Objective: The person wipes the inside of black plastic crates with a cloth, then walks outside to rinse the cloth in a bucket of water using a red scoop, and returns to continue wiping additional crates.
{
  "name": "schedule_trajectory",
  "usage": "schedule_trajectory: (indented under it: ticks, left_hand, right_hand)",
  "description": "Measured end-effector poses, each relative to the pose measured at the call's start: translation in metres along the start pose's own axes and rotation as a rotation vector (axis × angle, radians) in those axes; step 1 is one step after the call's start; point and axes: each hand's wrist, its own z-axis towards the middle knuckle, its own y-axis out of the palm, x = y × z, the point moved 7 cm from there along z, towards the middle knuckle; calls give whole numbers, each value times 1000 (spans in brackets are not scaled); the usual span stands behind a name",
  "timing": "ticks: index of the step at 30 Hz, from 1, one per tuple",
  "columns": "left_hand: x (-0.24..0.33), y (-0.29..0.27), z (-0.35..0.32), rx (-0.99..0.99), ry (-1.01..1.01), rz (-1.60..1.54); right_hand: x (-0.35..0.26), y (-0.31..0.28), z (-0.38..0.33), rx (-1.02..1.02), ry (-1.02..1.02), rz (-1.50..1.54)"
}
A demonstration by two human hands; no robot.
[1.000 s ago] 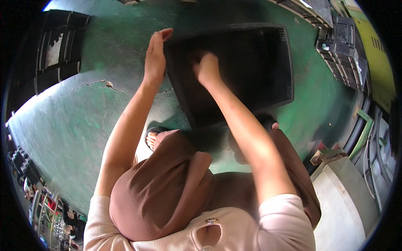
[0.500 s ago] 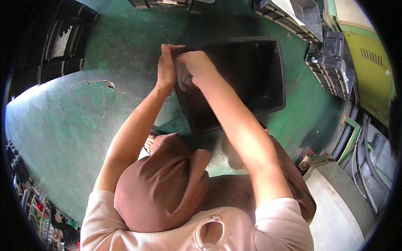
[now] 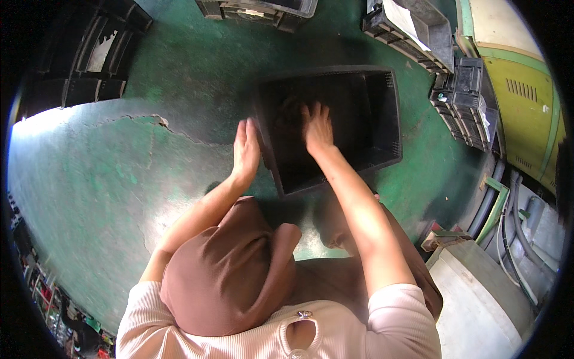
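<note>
A deep black plastic crate [image 3: 368, 113] rests on the floor in front of me, its open side up. My left hand [image 3: 246, 149] lies flat against the crate's outer left wall, fingers straight and together, thumb hidden. Inside the crate is my right hand [image 3: 318, 128], fingers partly spread and smeared by motion. Beside and under those fingers shows a dark, blurred, cloth-like thing [image 3: 290, 112], which the hand presses on the crate's inside. Its outline is hard to make out against the black plastic.
The green floor [image 3: 179, 167] has a long crack left of the crate. Black crates stand at the upper left [image 3: 101, 54], top [image 3: 260, 13] and upper right [image 3: 412, 36]. Along the right are a yellow-green cabinet [image 3: 517, 102], cables [image 3: 514, 233] and a pale metal box [image 3: 472, 293].
My right hand has moved from the crate's upper left corner toward me and right, into its middle. The left hand has slid nearer along the left side, off the upper corner.
</note>
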Motion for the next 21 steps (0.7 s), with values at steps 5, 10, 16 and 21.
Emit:
schedule_trajectory:
  ticks: [5, 10, 16, 21]
  left_hand:
    - [43, 0, 27, -2, 38, -56]
    - [73, -3, 25, 63, 68, 62]
    - [71, 5, 42, 73, 133, -78]
    - [73, 11, 46, 41, 201, -89]
  right_hand:
    - [48, -86, 10, 168, 122, 259]
    - [129, -183, 0, 771, 167, 325]
    - [-24, -159, 58, 911, -187, 344]
    - [-111, -155, 65, 949, -451, 190]
